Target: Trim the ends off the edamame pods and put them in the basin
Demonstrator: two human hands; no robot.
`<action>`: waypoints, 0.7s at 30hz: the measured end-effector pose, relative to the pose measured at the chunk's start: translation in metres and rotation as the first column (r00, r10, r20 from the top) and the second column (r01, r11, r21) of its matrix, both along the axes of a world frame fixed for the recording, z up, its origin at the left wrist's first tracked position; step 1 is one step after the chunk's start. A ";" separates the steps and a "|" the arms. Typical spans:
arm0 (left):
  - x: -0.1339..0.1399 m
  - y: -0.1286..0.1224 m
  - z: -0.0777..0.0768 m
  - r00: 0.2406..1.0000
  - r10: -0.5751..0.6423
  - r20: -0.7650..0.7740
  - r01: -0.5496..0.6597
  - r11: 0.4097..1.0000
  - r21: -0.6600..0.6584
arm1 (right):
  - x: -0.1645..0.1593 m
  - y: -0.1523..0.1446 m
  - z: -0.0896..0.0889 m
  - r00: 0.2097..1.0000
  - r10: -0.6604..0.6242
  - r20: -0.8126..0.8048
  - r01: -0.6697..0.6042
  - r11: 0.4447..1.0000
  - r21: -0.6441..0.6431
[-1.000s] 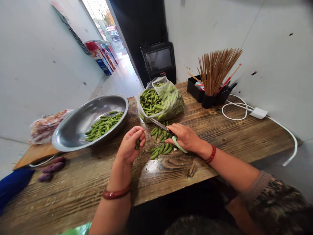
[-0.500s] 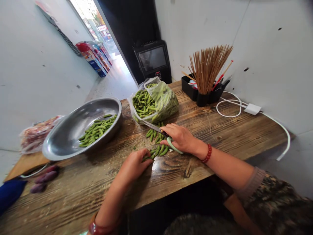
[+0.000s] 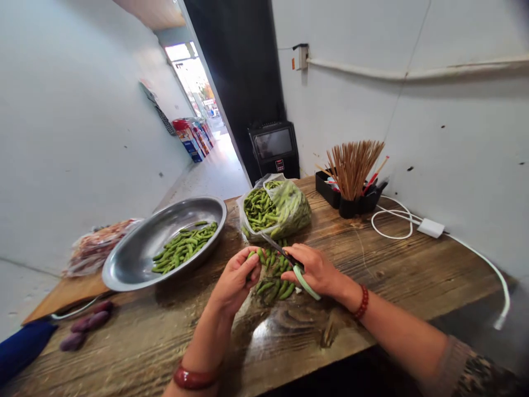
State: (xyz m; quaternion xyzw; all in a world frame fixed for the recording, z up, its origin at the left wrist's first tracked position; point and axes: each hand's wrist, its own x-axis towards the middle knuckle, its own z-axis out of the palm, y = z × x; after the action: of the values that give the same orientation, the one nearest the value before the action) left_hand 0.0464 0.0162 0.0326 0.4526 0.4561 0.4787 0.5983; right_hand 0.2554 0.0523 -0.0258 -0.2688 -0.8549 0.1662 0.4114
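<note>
My left hand (image 3: 239, 275) is closed on green edamame pods (image 3: 261, 255), lifted a little above the table; how many it holds is partly hidden by the fingers. My right hand (image 3: 316, 270) grips scissors (image 3: 305, 282) with pale green handles, and their blades point left toward the held pods. Loose edamame pods (image 3: 275, 288) lie on the wood below and between both hands. Behind them a clear plastic bag (image 3: 295, 212) stands full of pods. To the left, a steel basin (image 3: 132, 259) contains a heap of cut pods (image 3: 184, 248).
On the wooden table (image 3: 173, 342), a black holder (image 3: 351, 207) of bamboo skewers (image 3: 355, 168) stands back right, beside a white cable with its adapter (image 3: 430, 227). At left are a bag of reddish food (image 3: 99, 248), purple tubers (image 3: 88, 325) and a blue cloth (image 3: 25, 347).
My left hand has risen from the table with pods in its fingers, closer to the scissors. The view has tilted upward, so the table things appear lower and further right.
</note>
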 end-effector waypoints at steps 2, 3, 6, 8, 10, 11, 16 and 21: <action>0.004 0.004 0.002 0.997 -0.007 0.074 0.005 1.000 0.017 | -0.001 0.000 -0.001 0.999 0.005 -0.034 -0.005 1.000 -0.003; 0.006 0.005 0.001 0.995 -0.007 0.104 0.005 1.000 0.022 | -0.001 0.000 -0.002 0.999 0.012 -0.036 -0.012 1.000 -0.012; 0.008 0.006 -0.004 0.985 0.004 0.173 -0.006 1.000 0.011 | -0.001 -0.001 0.000 0.999 0.037 -0.021 -0.039 0.998 -0.051; 0.008 0.005 -0.008 0.982 0.019 0.186 -0.019 1.000 -0.003 | -0.001 -0.002 0.003 0.998 0.062 0.004 -0.062 0.995 -0.075; 0.007 0.004 -0.010 0.984 0.039 0.171 -0.039 0.999 -0.005 | -0.001 -0.003 0.004 0.996 0.086 0.027 -0.083 0.992 -0.092; 0.007 0.002 -0.011 0.987 0.047 0.155 -0.048 0.999 0.000 | -0.001 -0.003 0.005 0.995 0.091 0.028 -0.087 0.991 -0.098; 0.005 -0.003 -0.009 0.994 0.095 0.056 -0.097 0.995 0.038 | -0.003 -0.004 0.007 0.999 0.045 -0.008 -0.045 0.988 -0.149; 0.004 -0.005 -0.008 0.994 0.109 0.021 -0.110 0.992 0.059 | -0.008 -0.007 0.023 0.999 0.046 0.013 -0.043 0.982 -0.185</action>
State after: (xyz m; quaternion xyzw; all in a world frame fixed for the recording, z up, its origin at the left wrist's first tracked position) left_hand 0.0503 0.0115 0.0243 0.4403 0.4602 0.5285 0.5613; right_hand 0.2473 0.0453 -0.0030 -0.2879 -0.8452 0.2518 0.3733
